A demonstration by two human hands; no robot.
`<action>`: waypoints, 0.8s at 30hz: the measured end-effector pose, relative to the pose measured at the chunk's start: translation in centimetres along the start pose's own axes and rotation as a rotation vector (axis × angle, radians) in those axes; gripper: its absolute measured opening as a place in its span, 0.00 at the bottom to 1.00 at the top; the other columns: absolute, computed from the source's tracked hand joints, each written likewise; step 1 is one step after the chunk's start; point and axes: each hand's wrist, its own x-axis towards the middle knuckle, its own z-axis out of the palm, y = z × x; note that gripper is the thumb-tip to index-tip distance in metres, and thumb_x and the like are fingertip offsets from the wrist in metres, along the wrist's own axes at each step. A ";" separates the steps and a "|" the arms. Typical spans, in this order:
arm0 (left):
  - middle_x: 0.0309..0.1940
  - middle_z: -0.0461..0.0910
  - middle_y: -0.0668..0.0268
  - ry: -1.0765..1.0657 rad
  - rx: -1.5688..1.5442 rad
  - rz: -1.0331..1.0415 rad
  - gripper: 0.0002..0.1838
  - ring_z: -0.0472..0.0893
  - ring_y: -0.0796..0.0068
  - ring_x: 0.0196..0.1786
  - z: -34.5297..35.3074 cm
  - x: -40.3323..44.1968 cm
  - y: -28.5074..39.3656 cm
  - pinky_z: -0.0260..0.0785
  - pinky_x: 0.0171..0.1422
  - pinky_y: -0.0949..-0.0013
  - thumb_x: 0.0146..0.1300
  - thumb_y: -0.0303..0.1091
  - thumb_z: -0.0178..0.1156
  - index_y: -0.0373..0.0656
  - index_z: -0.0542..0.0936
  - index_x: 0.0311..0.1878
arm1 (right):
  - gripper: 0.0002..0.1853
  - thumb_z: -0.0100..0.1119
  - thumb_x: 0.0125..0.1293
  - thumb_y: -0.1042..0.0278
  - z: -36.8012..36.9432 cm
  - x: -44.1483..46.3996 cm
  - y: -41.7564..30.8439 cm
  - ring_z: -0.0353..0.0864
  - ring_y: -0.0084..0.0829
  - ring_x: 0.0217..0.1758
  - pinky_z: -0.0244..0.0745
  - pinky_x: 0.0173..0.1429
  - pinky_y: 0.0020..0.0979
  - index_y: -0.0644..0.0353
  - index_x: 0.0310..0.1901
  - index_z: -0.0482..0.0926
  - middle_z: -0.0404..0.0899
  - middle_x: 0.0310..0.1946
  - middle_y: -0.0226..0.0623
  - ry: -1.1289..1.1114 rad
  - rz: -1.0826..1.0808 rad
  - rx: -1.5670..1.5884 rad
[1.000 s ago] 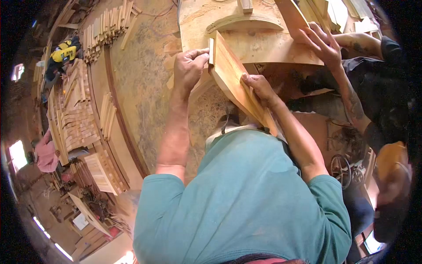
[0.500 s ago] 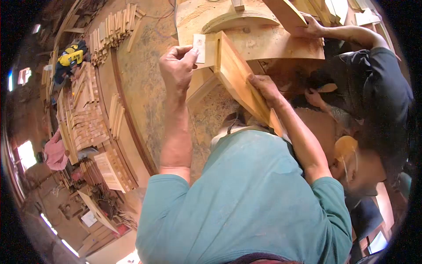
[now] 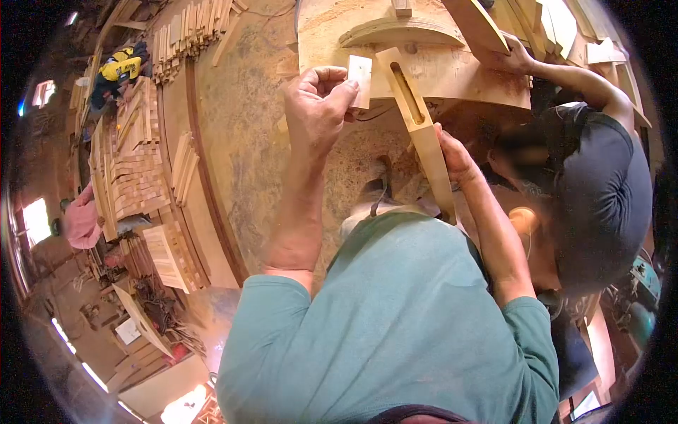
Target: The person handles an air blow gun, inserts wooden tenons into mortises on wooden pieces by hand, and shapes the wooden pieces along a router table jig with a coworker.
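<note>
Between the thumb and fingers of my left hand (image 3: 319, 102) is a small flat pale wooden piece (image 3: 361, 79), held upright. It is close to the slotted end of a wooden board (image 3: 429, 152) but apart from it. My right hand (image 3: 458, 157) grips the board's right side, with some fingers hidden behind it. A long rounded slot (image 3: 407, 92) is cut into the board's narrow edge, which faces me. The board's lower end reaches down to my green shirt (image 3: 402, 304).
A wooden worktop (image 3: 321, 42) with a curved wooden piece (image 3: 402, 30) on it lies ahead. At right, a co-worker in a dark shirt (image 3: 600, 191) has a hand (image 3: 519, 56) on another board (image 3: 477, 25). Stacked wood blocks (image 3: 141, 177) and two other people are at left.
My left hand has moved right with the small wooden piece. In my right hand, the board has turned so its slotted edge faces me. The co-worker has bent lower.
</note>
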 end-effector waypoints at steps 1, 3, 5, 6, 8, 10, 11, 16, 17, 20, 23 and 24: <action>0.30 0.84 0.61 0.002 0.010 -0.004 0.10 0.81 0.79 0.26 0.2 -0.2 0.3 0.73 0.25 0.75 0.61 0.24 0.66 0.31 0.80 0.44 | 0.32 0.46 0.77 0.35 0.0 0.1 0.0 0.86 0.25 0.34 0.82 0.39 0.28 0.61 0.51 0.85 0.88 0.36 0.35 -0.015 -0.002 0.002; 0.29 0.83 0.62 -0.009 0.004 -0.019 0.10 0.80 0.80 0.25 0.5 -0.7 0.6 0.72 0.25 0.76 0.61 0.24 0.66 0.31 0.80 0.44 | 0.33 0.47 0.76 0.35 0.2 0.0 0.1 0.86 0.25 0.34 0.81 0.38 0.28 0.61 0.51 0.85 0.88 0.36 0.35 -0.011 -0.002 0.002; 0.28 0.83 0.65 -0.036 -0.027 -0.032 0.10 0.79 0.83 0.24 0.6 -1.1 0.7 0.71 0.24 0.77 0.62 0.24 0.66 0.31 0.80 0.44 | 0.33 0.48 0.75 0.34 0.6 0.0 0.2 0.86 0.24 0.33 0.81 0.38 0.28 0.61 0.50 0.85 0.87 0.35 0.35 0.029 -0.005 -0.008; 0.28 0.82 0.65 -0.043 -0.021 -0.035 0.10 0.78 0.83 0.24 0.7 -1.3 0.8 0.70 0.23 0.77 0.62 0.24 0.66 0.31 0.80 0.45 | 0.33 0.48 0.75 0.34 0.6 0.1 0.2 0.86 0.24 0.33 0.81 0.38 0.28 0.62 0.50 0.85 0.87 0.35 0.35 0.039 -0.023 -0.047; 0.27 0.82 0.65 -0.061 -0.009 -0.039 0.11 0.78 0.83 0.23 1.0 -1.6 0.9 0.69 0.22 0.77 0.62 0.24 0.65 0.30 0.79 0.46 | 0.33 0.50 0.75 0.34 0.5 0.4 0.5 0.86 0.23 0.32 0.81 0.37 0.28 0.62 0.49 0.85 0.87 0.34 0.34 0.062 -0.064 -0.125; 0.27 0.81 0.67 -0.040 0.070 0.007 0.12 0.76 0.85 0.24 1.4 -1.8 0.5 0.68 0.24 0.77 0.62 0.24 0.65 0.30 0.80 0.47 | 0.32 0.51 0.75 0.35 0.4 0.7 1.0 0.84 0.22 0.32 0.79 0.39 0.26 0.63 0.47 0.85 0.87 0.33 0.32 0.093 -0.097 -0.201; 0.28 0.81 0.66 -0.043 0.115 0.023 0.12 0.77 0.84 0.25 1.3 -1.7 0.1 0.69 0.25 0.77 0.62 0.23 0.65 0.29 0.80 0.48 | 0.32 0.51 0.75 0.35 0.1 1.0 1.2 0.84 0.21 0.31 0.79 0.39 0.26 0.63 0.46 0.85 0.87 0.32 0.32 0.108 -0.110 -0.262; 0.28 0.81 0.68 0.003 0.318 0.031 0.13 0.77 0.86 0.27 1.1 -1.8 -0.8 0.69 0.29 0.79 0.62 0.22 0.65 0.29 0.80 0.49 | 0.33 0.51 0.75 0.35 1.0 0.9 1.2 0.77 0.17 0.34 0.73 0.40 0.24 0.63 0.34 0.84 0.81 0.29 0.28 0.198 -0.156 -0.641; 0.28 0.81 0.69 0.021 0.351 0.047 0.13 0.76 0.86 0.28 1.0 -2.0 -0.8 0.69 0.29 0.79 0.62 0.22 0.65 0.28 0.81 0.49 | 0.34 0.52 0.75 0.34 1.1 0.9 1.5 0.74 0.18 0.36 0.72 0.41 0.25 0.64 0.34 0.83 0.79 0.29 0.28 0.216 -0.157 -0.648; 0.30 0.82 0.69 0.042 0.374 0.058 0.12 0.77 0.86 0.29 0.7 -2.4 -1.3 0.70 0.33 0.79 0.63 0.24 0.66 0.28 0.82 0.48 | 0.29 0.51 0.78 0.41 3.5 0.6 1.6 0.65 0.14 0.28 0.62 0.31 0.26 0.58 0.27 0.77 0.70 0.23 0.18 0.277 -0.300 -0.720; 0.34 0.84 0.66 0.031 0.242 0.061 0.14 0.79 0.84 0.31 0.0 -2.5 -3.2 0.73 0.38 0.78 0.66 0.25 0.66 0.27 0.83 0.51 | 0.29 0.53 0.76 0.39 4.3 0.1 1.4 0.65 0.15 0.31 0.65 0.35 0.25 0.60 0.29 0.78 0.70 0.25 0.19 0.291 -0.271 -0.708; 0.34 0.84 0.66 0.029 0.266 0.075 0.14 0.79 0.84 0.31 -0.4 -2.5 -3.4 0.73 0.37 0.78 0.66 0.25 0.66 0.28 0.83 0.52 | 0.30 0.53 0.76 0.38 4.6 0.0 1.4 0.66 0.15 0.32 0.66 0.35 0.25 0.61 0.30 0.79 0.71 0.25 0.19 0.295 -0.263 -0.690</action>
